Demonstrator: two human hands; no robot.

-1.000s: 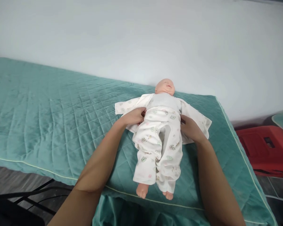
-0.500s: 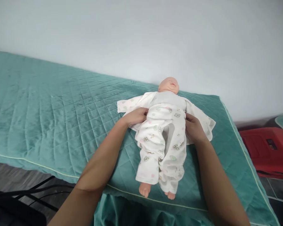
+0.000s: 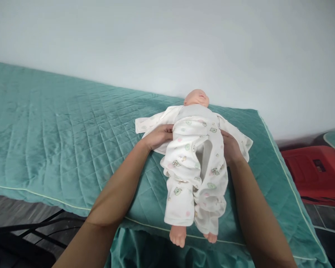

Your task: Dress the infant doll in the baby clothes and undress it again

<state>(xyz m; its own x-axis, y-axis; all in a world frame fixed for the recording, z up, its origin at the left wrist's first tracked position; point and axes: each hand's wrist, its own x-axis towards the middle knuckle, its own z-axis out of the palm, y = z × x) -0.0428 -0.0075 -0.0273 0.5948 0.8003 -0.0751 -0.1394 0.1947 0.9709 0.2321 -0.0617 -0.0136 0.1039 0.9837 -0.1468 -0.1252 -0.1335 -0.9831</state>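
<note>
A baby doll (image 3: pixel 197 97) lies on its back on a green quilted cover, feet towards me. It wears white print trousers (image 3: pixel 184 147) with an open crotch, over a grey-white layer on its belly. A white baby jacket (image 3: pixel 156 119) is spread beneath it, the sleeves out to both sides. At the left of the trousers' waist my left hand (image 3: pixel 159 136) is closed, thumb and fingers gripping the cloth. My right hand (image 3: pixel 231 147) grips the opposite side, its fingertips partly hidden behind the trousers. Both bare doll feet (image 3: pixel 178 235) stick out of the trouser legs.
The green quilted cover (image 3: pixel 58 130) stretches far to the left, along a pale wall (image 3: pixel 100 41). Right of its edge stands a red plastic object (image 3: pixel 315 175) on the dark floor. A black metal frame (image 3: pixel 30 227) shows at the lower left.
The doll's legs and trousers have swung a little rightward and towards me, with the feet lower in view. Both hands stay at the waist sides.
</note>
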